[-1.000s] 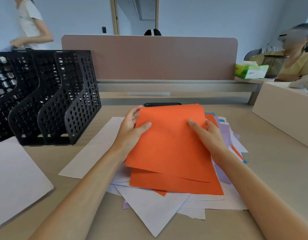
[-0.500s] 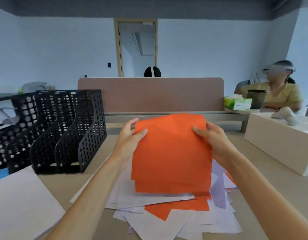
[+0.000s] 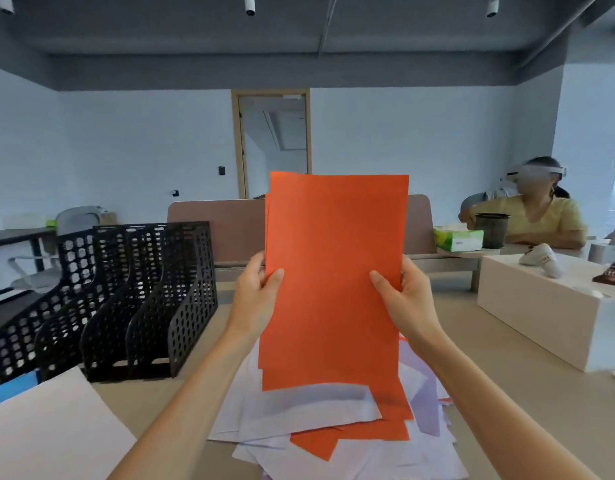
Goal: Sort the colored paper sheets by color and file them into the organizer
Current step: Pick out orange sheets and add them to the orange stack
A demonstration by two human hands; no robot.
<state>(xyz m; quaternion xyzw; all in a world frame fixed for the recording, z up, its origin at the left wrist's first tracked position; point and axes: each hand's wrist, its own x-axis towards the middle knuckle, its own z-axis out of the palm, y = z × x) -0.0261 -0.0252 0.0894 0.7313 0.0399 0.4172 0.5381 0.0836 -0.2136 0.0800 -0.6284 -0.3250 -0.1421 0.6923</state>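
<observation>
Two hands raise a stack of orange sheets (image 3: 333, 271) upright above the counter (image 3: 507, 393). The left grip (image 3: 257, 299) and right grip (image 3: 406, 299) each pinch one side edge, thumbs in front. Staggered edges show at least two sheets in the stack. It hangs over one loose pile (image 3: 333, 455) of white, lilac and orange paper, just right of one black mesh organizer (image 3: 126, 299) with at least three slots; no paper shows in them. One white sheet (image 3: 50, 427) and one blue sheet (image 3: 8, 389) lie at lower left. One white box (image 3: 541, 313) sits at right, one tissue box (image 3: 458, 239) and one mesh cup (image 3: 492, 230) beyond it near one seated person (image 3: 541, 220)
</observation>
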